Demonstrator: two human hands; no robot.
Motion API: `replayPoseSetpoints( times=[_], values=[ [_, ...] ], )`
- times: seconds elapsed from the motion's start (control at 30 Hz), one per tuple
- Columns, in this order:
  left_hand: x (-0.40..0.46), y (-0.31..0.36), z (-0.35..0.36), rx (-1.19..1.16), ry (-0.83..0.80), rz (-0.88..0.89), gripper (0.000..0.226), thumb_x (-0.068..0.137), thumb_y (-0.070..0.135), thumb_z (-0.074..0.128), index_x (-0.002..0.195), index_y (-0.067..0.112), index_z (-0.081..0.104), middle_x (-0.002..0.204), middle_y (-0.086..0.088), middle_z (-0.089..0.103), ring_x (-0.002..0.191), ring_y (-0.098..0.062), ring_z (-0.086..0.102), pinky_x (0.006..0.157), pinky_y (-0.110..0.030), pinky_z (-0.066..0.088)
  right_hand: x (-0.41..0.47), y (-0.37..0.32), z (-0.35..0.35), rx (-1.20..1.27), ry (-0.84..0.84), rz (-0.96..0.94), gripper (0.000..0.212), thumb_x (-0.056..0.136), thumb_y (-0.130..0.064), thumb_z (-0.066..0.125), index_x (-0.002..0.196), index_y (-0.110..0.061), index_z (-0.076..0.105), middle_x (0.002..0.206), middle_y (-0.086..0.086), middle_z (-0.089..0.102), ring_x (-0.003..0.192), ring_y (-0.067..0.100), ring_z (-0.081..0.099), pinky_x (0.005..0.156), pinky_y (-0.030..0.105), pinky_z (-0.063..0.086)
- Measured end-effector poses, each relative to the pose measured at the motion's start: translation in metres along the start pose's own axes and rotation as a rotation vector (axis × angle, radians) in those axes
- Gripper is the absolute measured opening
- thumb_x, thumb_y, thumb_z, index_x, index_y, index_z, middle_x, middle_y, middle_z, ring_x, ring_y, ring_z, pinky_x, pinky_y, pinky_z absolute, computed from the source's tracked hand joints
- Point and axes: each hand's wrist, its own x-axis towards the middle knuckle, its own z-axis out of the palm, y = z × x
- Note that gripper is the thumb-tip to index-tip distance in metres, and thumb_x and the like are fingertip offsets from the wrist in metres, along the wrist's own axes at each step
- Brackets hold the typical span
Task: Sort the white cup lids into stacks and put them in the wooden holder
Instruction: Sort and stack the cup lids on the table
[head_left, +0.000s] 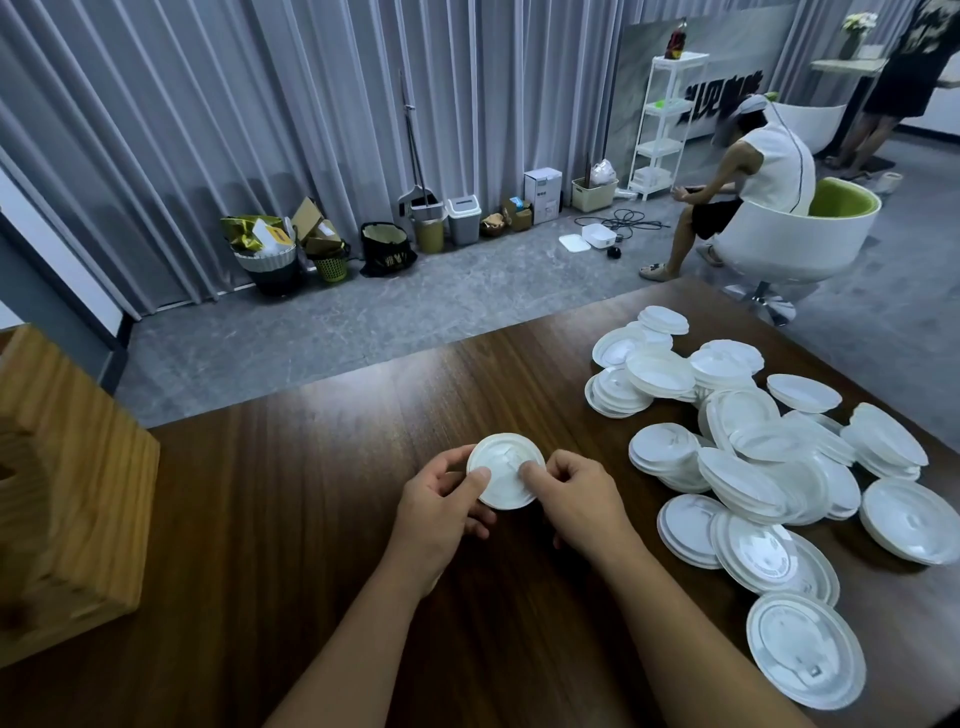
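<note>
Above the middle of the dark wood counter (291, 499), both hands hold one white lid (506, 470). Left hand (441, 512) grips its left edge, thumb on top; right hand (576, 501) pinches the right edge likewise. Loose lid pile (753, 452) lies to the right. Wooden holder (67, 499) stands at far left, well apart.

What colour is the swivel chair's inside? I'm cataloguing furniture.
Green inside, with a white shell; the head view shows it.
</note>
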Motion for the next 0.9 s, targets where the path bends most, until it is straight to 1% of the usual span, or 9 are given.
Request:
replayPoseSetpoints(
  times=[0.1,0.17,0.3,0.4,0.5,0.6,0.73,0.8,0.9],
  values=[
    [0.001,-0.004,0.002,0.093,0.056,0.032,0.017,0.103,0.032,0.069,0.118,0.035,0.076,0.094,-0.002,0.081,0.063,-0.017,0.069,0.053,-0.028,0.055,0.000,-0.004,-0.005,0.082,-0.045,-0.038,0.022,0.094,-0.035,0.077,0.107,-0.024,0.063,0.104,0.003,0.071,0.071,0.020,0.071,0.049,0.023,0.054],
    [0.001,-0.006,0.003,0.142,0.090,0.043,0.014,0.105,0.036,0.067,0.117,0.037,0.075,0.090,0.001,0.080,0.062,-0.017,0.069,0.053,-0.029,0.055,0.000,-0.006,-0.006,0.144,-0.116,-0.073,0.022,0.095,-0.025,0.077,0.113,-0.030,0.066,0.108,0.000,0.072,0.081,0.022,0.075,0.055,0.029,0.060],
    [0.001,-0.002,0.004,0.141,0.037,0.036,0.018,0.102,0.036,0.074,0.120,0.037,0.072,0.092,-0.001,0.081,0.062,-0.015,0.069,0.052,-0.028,0.055,0.000,-0.007,-0.007,0.271,-0.103,-0.067,0.022,0.095,-0.008,0.077,0.111,-0.022,0.073,0.105,0.007,0.076,0.078,0.023,0.079,0.067,0.039,0.066],
    [-0.001,0.000,0.003,0.237,-0.025,0.037,0.037,0.096,0.025,0.081,0.127,0.039,0.066,0.098,0.003,0.081,0.063,-0.013,0.068,0.055,-0.027,0.055,-0.001,-0.003,-0.008,0.302,-0.074,-0.049,0.022,0.095,-0.008,0.079,0.111,-0.021,0.072,0.104,0.005,0.077,0.081,0.022,0.081,0.066,0.038,0.068],
    [0.000,-0.001,0.002,0.269,-0.004,0.041,0.036,0.098,0.023,0.078,0.128,0.038,0.065,0.095,0.005,0.080,0.058,-0.011,0.064,0.053,-0.025,0.053,-0.006,0.000,-0.007,0.313,-0.081,-0.047,0.023,0.095,-0.017,0.082,0.114,-0.024,0.071,0.103,0.003,0.079,0.086,0.020,0.080,0.067,0.043,0.069],
    [0.001,0.000,0.002,0.227,0.061,0.045,0.031,0.102,0.023,0.073,0.121,0.045,0.062,0.094,0.009,0.078,0.056,-0.012,0.063,0.050,-0.025,0.052,-0.010,0.002,-0.009,0.288,0.079,-0.066,0.044,0.094,-0.042,0.081,0.131,-0.036,0.059,0.098,-0.003,0.077,0.080,0.017,0.079,0.062,0.039,0.067],
    [0.001,-0.002,0.001,0.187,0.073,0.042,0.028,0.104,0.024,0.068,0.116,0.048,0.061,0.099,0.012,0.077,0.058,-0.013,0.064,0.052,-0.028,0.054,-0.008,0.013,-0.022,0.015,0.391,-0.038,0.087,0.095,-0.052,0.068,0.168,-0.035,0.022,0.091,-0.004,0.072,0.082,0.014,0.071,0.079,0.047,0.064],
    [0.001,-0.003,0.001,0.191,0.067,0.040,0.028,0.103,0.024,0.070,0.119,0.046,0.062,0.100,0.011,0.078,0.059,-0.013,0.065,0.053,-0.027,0.054,-0.005,0.016,-0.029,-0.081,0.369,0.021,0.098,0.095,-0.049,0.064,0.172,-0.031,0.006,0.105,0.004,0.075,0.094,0.020,0.072,0.087,0.046,0.061],
    [0.001,-0.003,0.001,0.188,0.072,0.038,0.030,0.102,0.024,0.071,0.121,0.044,0.062,0.103,0.010,0.078,0.059,-0.013,0.065,0.052,-0.027,0.053,-0.003,0.015,-0.031,-0.213,0.294,0.066,0.096,0.094,-0.047,0.063,0.171,-0.020,0.012,0.137,0.010,0.066,0.115,0.027,0.066,0.093,0.045,0.056]
  ],
)
